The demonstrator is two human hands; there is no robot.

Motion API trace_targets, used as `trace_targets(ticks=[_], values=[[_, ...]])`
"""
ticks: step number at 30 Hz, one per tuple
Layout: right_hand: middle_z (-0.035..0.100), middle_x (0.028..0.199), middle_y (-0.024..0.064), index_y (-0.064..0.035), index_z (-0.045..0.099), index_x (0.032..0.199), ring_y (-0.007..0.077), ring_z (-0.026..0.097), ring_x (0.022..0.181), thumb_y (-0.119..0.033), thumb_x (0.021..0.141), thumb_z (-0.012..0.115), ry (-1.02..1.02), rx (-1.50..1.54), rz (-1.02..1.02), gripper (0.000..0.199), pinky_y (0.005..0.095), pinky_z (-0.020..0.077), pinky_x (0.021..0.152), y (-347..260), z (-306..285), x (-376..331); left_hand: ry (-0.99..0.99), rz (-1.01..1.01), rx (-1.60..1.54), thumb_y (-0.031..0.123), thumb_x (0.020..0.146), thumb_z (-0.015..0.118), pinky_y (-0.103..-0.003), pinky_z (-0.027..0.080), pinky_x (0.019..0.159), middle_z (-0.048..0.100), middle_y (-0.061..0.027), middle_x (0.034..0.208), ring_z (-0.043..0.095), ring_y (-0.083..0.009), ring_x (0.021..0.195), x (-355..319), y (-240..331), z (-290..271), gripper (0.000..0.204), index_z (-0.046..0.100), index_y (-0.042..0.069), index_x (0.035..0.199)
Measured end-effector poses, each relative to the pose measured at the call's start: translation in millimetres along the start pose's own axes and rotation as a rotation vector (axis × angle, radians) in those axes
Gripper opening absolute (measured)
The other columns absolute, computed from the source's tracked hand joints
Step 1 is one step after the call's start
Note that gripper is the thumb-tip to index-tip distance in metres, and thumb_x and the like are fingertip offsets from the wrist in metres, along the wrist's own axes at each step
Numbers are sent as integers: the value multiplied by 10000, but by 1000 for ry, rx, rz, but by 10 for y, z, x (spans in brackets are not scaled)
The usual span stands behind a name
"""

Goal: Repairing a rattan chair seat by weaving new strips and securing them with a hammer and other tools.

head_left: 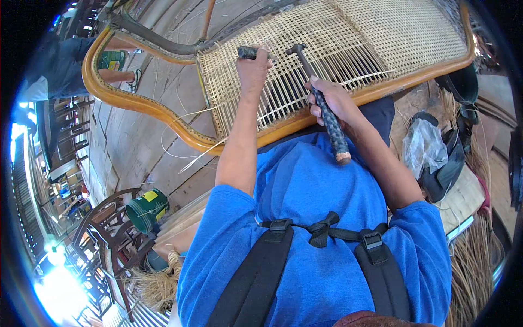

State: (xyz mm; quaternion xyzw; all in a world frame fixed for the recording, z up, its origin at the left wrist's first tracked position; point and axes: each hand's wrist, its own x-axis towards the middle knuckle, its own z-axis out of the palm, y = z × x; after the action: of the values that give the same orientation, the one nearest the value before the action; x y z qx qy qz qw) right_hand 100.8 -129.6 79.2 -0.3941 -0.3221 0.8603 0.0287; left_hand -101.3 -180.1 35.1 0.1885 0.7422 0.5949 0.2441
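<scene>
My left hand (253, 75) is closed around a short tool with a dark wrapped handle (247, 53). Its thin tip points right, just over the weave; its exact kind is unclear. In my right hand (333, 101) is a hammer (332, 128), its long handle wrapped in black, its small dark head above the cane. Beneath both hands lies a woven cane panel (234, 82) in a curved, varnished wooden frame (131, 102), resting across my lap. Close open weave covers its right part; nearer me, strands run with wider gaps. Loose cane ends (197, 159) trail off the frame's left edge.
Bundles of cane strands (474, 272) lie at lower right, near a clear plastic bag (425, 146) and dark curved pieces. At left stand a green bucket (147, 211) and wooden chair frames (106, 234). Another person's sandalled foot (133, 79) shows at upper left.
</scene>
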Motion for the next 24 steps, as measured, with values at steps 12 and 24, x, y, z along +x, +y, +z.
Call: trace_targets(ticks=[12,24], values=[[482,679,-2,-50,482,996,97,477,495,-374,933,485,14,68,-66,331,264,398,377,133,51,162,26,-6,-18,208,803,651,-220,472,457,611,-60,649,584,-107,505,57,-94,-12,225,608,-2,872],[479,684,-3,-60,485,974,98,486,498,-349,931,488,25,140,-95,292,266,402,379,113,84,165,-6,-19,-131,208,813,652,-213,461,447,611,-58,668,588,-101,502,49,-171,-54,213,588,22,893]])
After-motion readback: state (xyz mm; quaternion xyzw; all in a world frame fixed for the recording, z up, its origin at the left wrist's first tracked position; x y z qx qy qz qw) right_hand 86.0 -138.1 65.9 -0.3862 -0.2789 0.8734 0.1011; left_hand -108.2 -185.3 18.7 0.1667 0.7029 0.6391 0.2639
